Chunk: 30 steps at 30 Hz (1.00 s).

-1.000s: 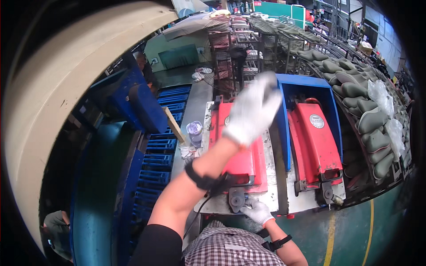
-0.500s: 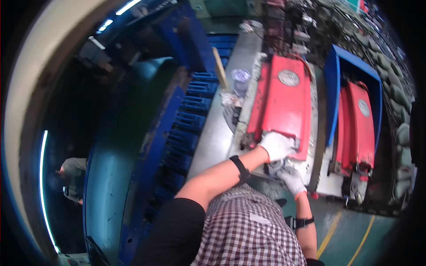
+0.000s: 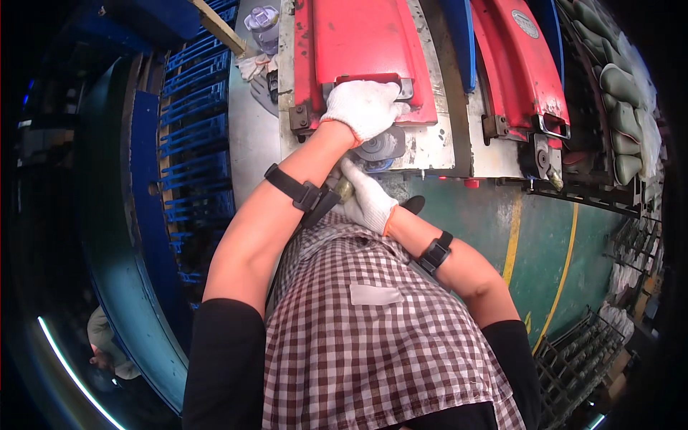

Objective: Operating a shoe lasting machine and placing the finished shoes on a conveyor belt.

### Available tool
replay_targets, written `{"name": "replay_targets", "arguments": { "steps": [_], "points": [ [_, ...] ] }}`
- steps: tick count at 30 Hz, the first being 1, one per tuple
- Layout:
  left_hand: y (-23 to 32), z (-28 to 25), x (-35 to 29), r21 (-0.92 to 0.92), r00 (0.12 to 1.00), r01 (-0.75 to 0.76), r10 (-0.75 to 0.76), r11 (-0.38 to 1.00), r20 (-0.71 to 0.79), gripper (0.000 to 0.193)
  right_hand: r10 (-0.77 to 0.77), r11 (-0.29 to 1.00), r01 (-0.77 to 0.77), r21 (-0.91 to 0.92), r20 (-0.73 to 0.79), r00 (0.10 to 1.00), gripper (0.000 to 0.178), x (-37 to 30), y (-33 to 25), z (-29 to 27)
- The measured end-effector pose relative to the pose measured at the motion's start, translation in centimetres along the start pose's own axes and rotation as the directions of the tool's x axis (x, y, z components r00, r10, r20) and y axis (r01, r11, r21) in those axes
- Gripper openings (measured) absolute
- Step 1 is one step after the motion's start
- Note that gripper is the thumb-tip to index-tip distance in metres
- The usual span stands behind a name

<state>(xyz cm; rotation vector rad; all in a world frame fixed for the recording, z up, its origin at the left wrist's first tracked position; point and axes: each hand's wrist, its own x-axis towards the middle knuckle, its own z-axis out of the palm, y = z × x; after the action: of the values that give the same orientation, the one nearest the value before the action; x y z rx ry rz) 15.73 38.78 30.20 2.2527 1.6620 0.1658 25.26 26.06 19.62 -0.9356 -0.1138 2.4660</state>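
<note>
In front of me a red machine cover [image 3: 365, 39] lies over a metal bed, with a metal loop handle [image 3: 406, 89] at its near end. My left hand [image 3: 362, 109], in a white knit glove, is closed around that handle. Just below, my right hand [image 3: 369, 197], gloved alike, wraps a rounded olive-coloured knob [image 3: 345, 189] close to my apron. A round metal pivot plate [image 3: 378, 145] shows between the two hands. The rest of the knob's lever is hidden behind my left wrist and right fingers.
A second red cover [image 3: 519, 64] in a blue frame stands at the right, beside a rack of grey-green shoe-shaped pieces [image 3: 622, 107]. On the left are a purple-lidded bottle [image 3: 263, 27], a wooden stick [image 3: 218, 27] and blue slatted racking [image 3: 197, 129]. Another person [image 3: 107, 340] is at the far left.
The view has tilted down and turned, so the machines sit higher in it. My left hand remains at the cover's near end; my right hand has come closer to my apron with the knob.
</note>
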Motion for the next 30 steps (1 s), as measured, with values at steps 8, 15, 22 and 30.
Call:
{"name": "replay_targets", "arguments": {
  "steps": [8, 15, 22, 30],
  "points": [
    [1.2, -11.4, -0.3, 0.057, 0.98, -0.045, 0.055, 0.997, -0.191, 0.04, -0.038, 0.356, -0.036, -0.934, -0.053, 0.998, 0.045, -8.2, -10.8, 1.2],
    [0.3, -20.4, 2.4, 0.382, 0.542, -0.26, 0.461, 0.887, -0.702, 0.039, -0.783, -0.438, 0.1, -0.894, 0.433, 0.446, 0.066, 4.2, -16.5, 6.9],
    [-2.1, -21.4, 1.5, 0.119, 0.316, -0.474, 0.294, 0.873, -0.902, 0.053, -0.849, -0.288, 0.03, -0.957, 0.27, 0.454, 0.076, 13.2, -20.2, 5.8],
    [-9.6, -0.4, -15.1, -0.937, 0.577, -0.326, -0.758, 0.127, -0.303, 0.053, -0.357, 0.927, 0.373, 0.028, 0.369, 0.858, 0.063, 3.5, -15.0, 4.1]
  ]
}}
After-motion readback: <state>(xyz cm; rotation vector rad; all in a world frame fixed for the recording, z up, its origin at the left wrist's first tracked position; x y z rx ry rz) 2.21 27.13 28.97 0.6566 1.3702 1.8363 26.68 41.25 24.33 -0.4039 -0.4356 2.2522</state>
